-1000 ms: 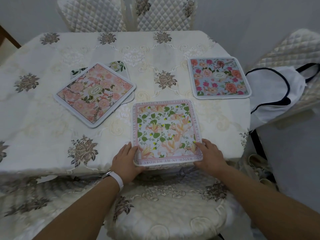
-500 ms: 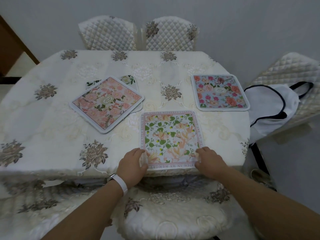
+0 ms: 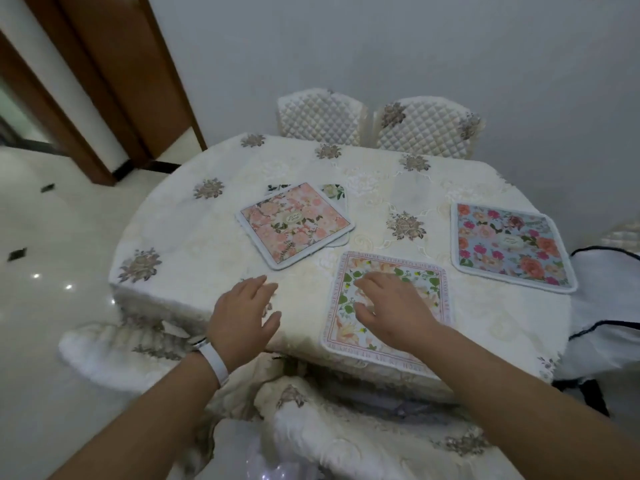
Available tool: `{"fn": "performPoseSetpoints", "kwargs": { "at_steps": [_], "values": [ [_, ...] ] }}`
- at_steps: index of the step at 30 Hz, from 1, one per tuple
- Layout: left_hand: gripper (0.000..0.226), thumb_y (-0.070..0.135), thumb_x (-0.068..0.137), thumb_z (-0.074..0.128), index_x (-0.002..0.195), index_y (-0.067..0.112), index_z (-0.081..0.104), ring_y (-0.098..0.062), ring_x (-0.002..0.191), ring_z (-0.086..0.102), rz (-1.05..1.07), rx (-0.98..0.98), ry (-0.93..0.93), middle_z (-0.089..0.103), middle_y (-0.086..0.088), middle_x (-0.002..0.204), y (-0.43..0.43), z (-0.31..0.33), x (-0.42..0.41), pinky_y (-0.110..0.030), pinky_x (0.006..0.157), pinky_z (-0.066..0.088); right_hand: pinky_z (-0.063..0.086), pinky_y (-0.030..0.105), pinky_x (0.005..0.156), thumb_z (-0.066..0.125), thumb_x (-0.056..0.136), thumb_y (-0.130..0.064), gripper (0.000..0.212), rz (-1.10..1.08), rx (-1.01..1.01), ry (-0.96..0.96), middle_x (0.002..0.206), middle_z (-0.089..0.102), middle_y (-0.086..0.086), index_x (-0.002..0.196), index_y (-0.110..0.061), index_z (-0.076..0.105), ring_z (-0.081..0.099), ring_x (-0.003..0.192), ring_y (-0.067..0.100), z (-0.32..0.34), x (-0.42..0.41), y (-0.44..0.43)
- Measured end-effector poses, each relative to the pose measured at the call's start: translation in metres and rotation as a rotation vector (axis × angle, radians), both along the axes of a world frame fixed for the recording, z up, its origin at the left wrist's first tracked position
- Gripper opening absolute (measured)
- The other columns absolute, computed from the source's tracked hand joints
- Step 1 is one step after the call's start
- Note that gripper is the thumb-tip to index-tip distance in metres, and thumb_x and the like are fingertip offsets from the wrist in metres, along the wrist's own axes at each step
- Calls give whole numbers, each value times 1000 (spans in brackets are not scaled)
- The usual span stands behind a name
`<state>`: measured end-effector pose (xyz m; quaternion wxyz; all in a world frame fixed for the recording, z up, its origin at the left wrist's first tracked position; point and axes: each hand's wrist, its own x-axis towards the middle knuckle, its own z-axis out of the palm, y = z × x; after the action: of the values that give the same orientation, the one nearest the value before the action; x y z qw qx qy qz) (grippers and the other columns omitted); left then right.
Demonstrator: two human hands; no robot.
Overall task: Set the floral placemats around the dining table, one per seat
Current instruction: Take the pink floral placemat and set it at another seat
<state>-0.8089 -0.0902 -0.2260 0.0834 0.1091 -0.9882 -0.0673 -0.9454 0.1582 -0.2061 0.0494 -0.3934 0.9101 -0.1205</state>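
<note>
A green-leaf placemat (image 3: 429,282) lies flat at the near edge of the table (image 3: 207,244). My right hand (image 3: 391,306) hovers over it with fingers spread, holding nothing. My left hand (image 3: 242,313), a white band on its wrist, is open above the cloth to the left of that mat. A pink floral placemat (image 3: 294,225) sits skewed near the table's middle on top of another mat (image 3: 334,192), of which only corners show. A blue floral placemat (image 3: 509,245) lies at the right side.
Two quilted chairs (image 3: 377,124) stand at the far side. A cushioned chair (image 3: 346,427) is right below me. A white bag with dark trim (image 3: 606,306) rests on a chair at the right. A wooden door frame (image 3: 86,98) and shiny floor lie to the left.
Both hands have let go of the green-leaf placemat's near corners and lifted; the left one moved left off the mat. My view has swung up and to the left.
</note>
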Motion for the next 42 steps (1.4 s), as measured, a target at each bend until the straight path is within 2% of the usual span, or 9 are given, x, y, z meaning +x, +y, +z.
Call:
{"fn": "performPoseSetpoints", "kwargs": {
  "at_steps": [4, 9, 14, 18, 21, 25, 31, 37, 42],
  "values": [
    [52, 48, 85, 45, 130, 23, 54, -29, 124, 50, 136, -65, -40, 55, -5, 136, -3, 15, 56, -50, 97, 45, 35, 44, 108, 39, 96, -47, 52, 146, 20, -35, 148, 42, 1, 142, -23, 43, 38, 134, 24, 0, 5, -23],
    [48, 47, 84, 45, 122, 21, 59, -29, 117, 55, 357, -69, -41, 60, -6, 129, -7, 32, 133, -47, 87, 49, 39, 43, 104, 40, 94, -48, 53, 339, -25, -15, 144, 47, 4, 139, -21, 48, 43, 130, 27, 6, 31, -67],
    [51, 49, 85, 41, 124, 22, 60, -28, 118, 55, 571, -124, -35, 61, -5, 130, -17, 53, 206, -47, 91, 46, 38, 40, 103, 45, 92, -47, 50, 533, -67, 3, 141, 51, 5, 135, -22, 52, 45, 129, 26, 16, 79, -119],
    [52, 49, 84, 41, 122, 21, 62, -26, 115, 57, 660, -137, -28, 62, -4, 127, -29, 57, 248, -45, 90, 46, 41, 42, 101, 34, 91, -49, 53, 631, -70, 17, 137, 53, 4, 133, -20, 53, 49, 123, 27, 28, 117, -156],
    [52, 49, 85, 40, 124, 21, 60, -26, 116, 56, 711, -114, -17, 61, -4, 128, -48, 51, 279, -46, 91, 45, 40, 42, 102, 34, 92, -50, 53, 695, -40, 6, 139, 50, 2, 132, -20, 51, 45, 125, 26, 26, 148, -184],
    [52, 48, 85, 40, 123, 19, 61, -27, 115, 56, 735, -82, 12, 61, -5, 127, -86, 37, 325, -45, 91, 45, 36, 39, 104, 38, 94, -50, 51, 716, -1, 1, 142, 47, -2, 137, -24, 46, 41, 129, 22, 16, 189, -228],
    [50, 46, 83, 44, 117, 16, 65, -30, 109, 59, 779, -27, 79, 64, -8, 120, -164, 14, 413, -43, 86, 48, 39, 40, 102, 42, 93, -47, 53, 738, 44, 4, 141, 47, -3, 139, -22, 44, 44, 126, 22, 18, 274, -321],
    [53, 50, 84, 39, 119, 19, 64, -29, 114, 56, 867, 54, 66, 62, -7, 125, -234, -3, 503, -45, 88, 47, 35, 39, 108, 42, 95, -48, 54, 723, 19, 19, 146, 43, -3, 142, -22, 42, 38, 132, 20, 30, 338, -408],
    [54, 50, 84, 38, 120, 19, 64, -29, 116, 55, 884, 53, 60, 61, -8, 127, -282, 1, 545, -46, 90, 46, 36, 38, 107, 42, 95, -48, 53, 708, 7, 23, 145, 43, -4, 142, -23, 42, 39, 132, 20, 36, 370, -459]
  ]
}}
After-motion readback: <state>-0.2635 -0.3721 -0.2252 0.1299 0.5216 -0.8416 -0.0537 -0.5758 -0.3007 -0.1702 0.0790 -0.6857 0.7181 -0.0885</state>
